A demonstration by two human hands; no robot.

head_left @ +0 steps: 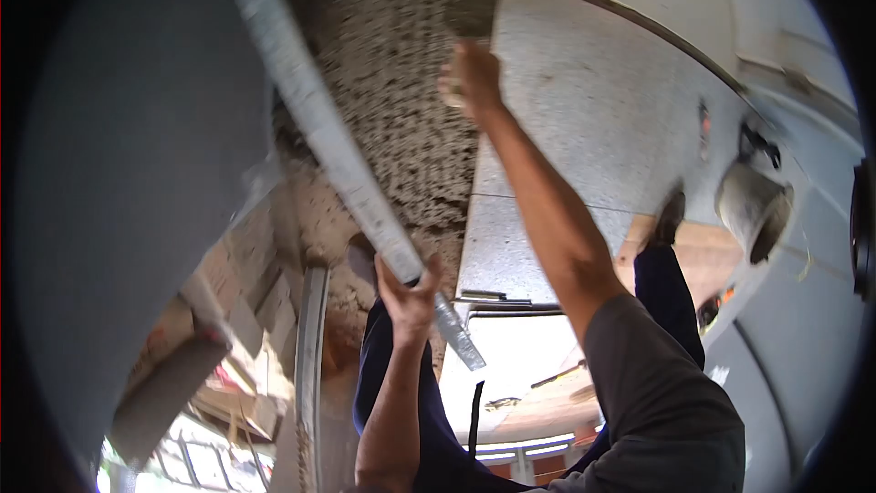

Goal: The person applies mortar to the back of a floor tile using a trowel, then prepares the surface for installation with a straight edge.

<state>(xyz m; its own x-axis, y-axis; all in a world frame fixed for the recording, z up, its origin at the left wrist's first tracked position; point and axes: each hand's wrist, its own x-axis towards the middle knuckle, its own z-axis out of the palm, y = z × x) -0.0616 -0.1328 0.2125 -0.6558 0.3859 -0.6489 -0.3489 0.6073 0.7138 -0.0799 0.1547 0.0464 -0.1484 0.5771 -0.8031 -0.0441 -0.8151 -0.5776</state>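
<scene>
My left hand (407,301) is wrapped round a long, grey metal straightedge (342,137) spattered with mortar. The bar slants from the top left down past my left knee. Further out, my right hand (473,80) is closed above the ridged grey mortar bed (392,82), beside the edge of a laid tile. Something pale shows at its fingers, but motion blur hides what it is. Combed ridges run across most of the mortar, with a smoother patch near the top. Pale speckled floor tiles (584,100) lie to the right of the bed.
A mortar-stained bucket (753,210) lies tipped at the right. Near it are a black tool (759,146) and an orange-handled tool (704,128). A metal channel (312,338) and boxes (242,310) stand at the left. A large grey surface (146,146) fills the far left.
</scene>
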